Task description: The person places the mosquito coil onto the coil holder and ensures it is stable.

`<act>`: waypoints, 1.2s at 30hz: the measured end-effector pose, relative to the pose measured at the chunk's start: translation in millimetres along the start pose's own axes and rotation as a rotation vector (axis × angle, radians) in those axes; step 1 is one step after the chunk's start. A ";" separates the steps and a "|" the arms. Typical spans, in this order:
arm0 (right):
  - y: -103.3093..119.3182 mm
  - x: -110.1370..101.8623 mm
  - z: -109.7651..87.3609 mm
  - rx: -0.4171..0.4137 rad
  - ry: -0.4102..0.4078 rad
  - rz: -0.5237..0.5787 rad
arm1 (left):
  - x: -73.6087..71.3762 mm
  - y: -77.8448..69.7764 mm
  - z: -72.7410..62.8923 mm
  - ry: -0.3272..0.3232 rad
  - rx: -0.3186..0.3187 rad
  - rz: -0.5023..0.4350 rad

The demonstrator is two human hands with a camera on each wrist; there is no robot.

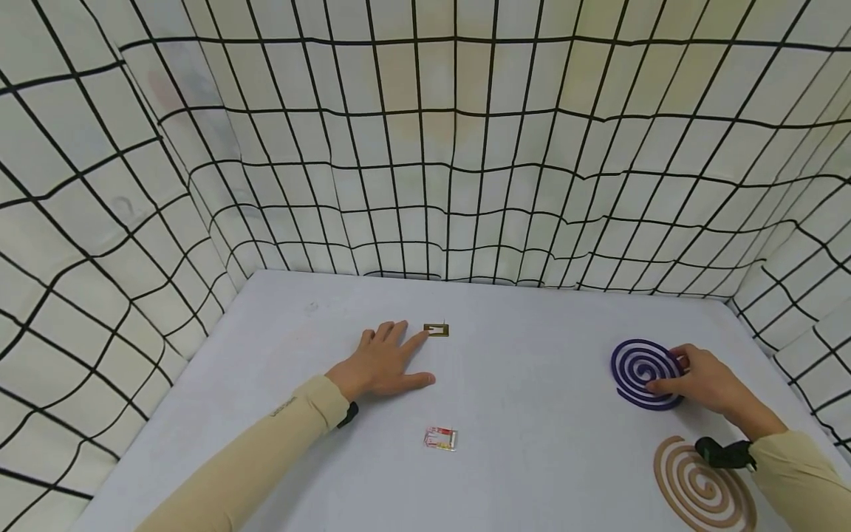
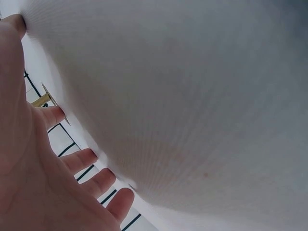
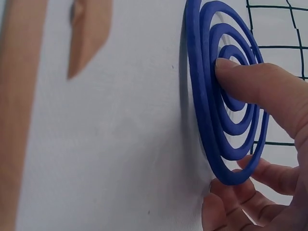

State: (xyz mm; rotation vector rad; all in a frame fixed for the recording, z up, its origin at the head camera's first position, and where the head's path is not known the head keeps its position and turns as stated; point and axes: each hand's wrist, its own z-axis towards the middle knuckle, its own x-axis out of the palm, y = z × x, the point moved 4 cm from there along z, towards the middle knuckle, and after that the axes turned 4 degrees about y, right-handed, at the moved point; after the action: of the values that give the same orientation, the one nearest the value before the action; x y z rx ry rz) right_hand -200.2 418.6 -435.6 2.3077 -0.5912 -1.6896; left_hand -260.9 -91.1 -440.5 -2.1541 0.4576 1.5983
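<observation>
A blue-violet spiral mosquito coil is at the right of the white table, tilted slightly off its surface. My right hand pinches it, thumb on the coil's front and fingers behind its edge. Farther left, my left hand rests on the table with fingers spread. Its index fingertip touches a small gold-coloured metal stand, whose flat piece and raised strip show in the left wrist view. A brown spiral coil lies near the right forearm, partly covered by the wrist strap.
A small clear packet with red and yellow print lies at the front middle of the table. White walls behind black netting close in the table at the back and both sides.
</observation>
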 end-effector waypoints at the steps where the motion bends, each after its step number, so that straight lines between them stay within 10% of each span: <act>1: 0.0 0.0 0.1 0.000 -0.003 0.003 | 0.2 0.3 0.1 0.000 -0.001 0.003; 36: 6.3 1.4 -6.3 -0.016 0.034 0.157 | 2.6 2.6 -2.0 -0.019 0.019 0.006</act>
State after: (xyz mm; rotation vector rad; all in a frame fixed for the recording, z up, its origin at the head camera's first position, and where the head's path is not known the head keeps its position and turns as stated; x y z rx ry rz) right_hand -195.1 412.0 -432.3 2.2106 -0.7281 -1.5757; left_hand -259.9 -94.4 -442.8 -2.1241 0.4716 1.6100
